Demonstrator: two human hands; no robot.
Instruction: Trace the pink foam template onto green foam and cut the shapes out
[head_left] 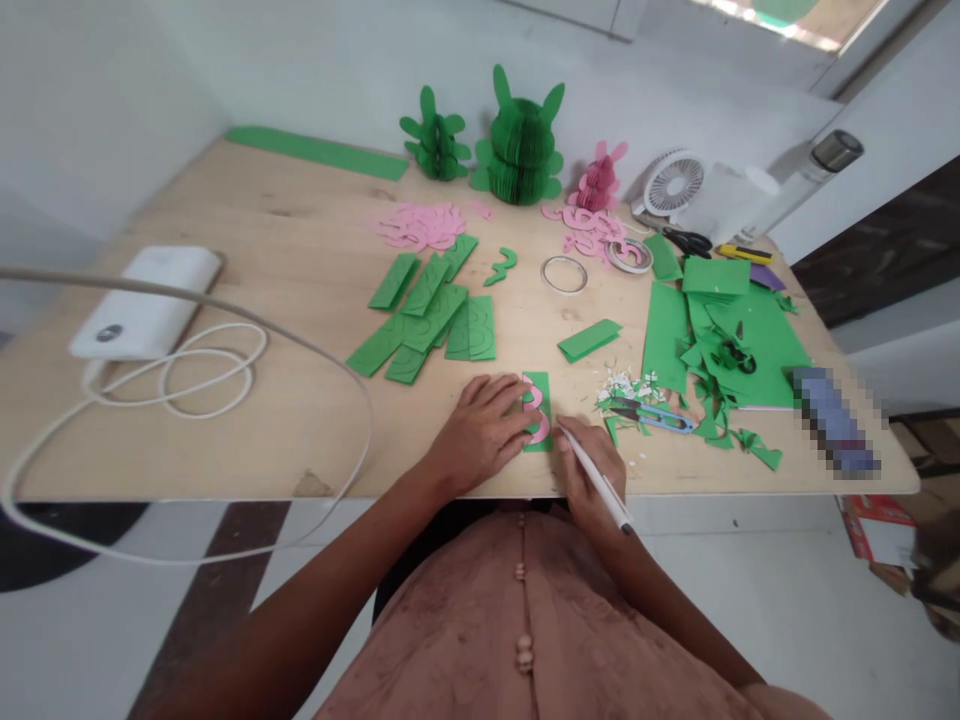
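A pink curved cutout [537,427] lies on a green paper strip [545,388] near the table's front edge. My left hand [484,430] rests flat with fingers spread, its fingertips on the cutout and the strip's left side. In my right hand [592,470] is a white pen [597,475], its tip near the strip's right edge. Green folded strips [431,330], some with drawn curves, overlap beyond my left hand. A single folded green strip [589,341] lies beyond my right hand. Blue-handled snips [660,416] lie to the right beside paper scraps [630,390].
Green honeycomb figures [520,150] and a pink one [599,180] stand at the back, near a white fan [673,184]. Pink cutouts [424,226] lie before them. A white power bank [150,300] and looping cable [217,375] occupy the left; green sheets [765,350] lie right.
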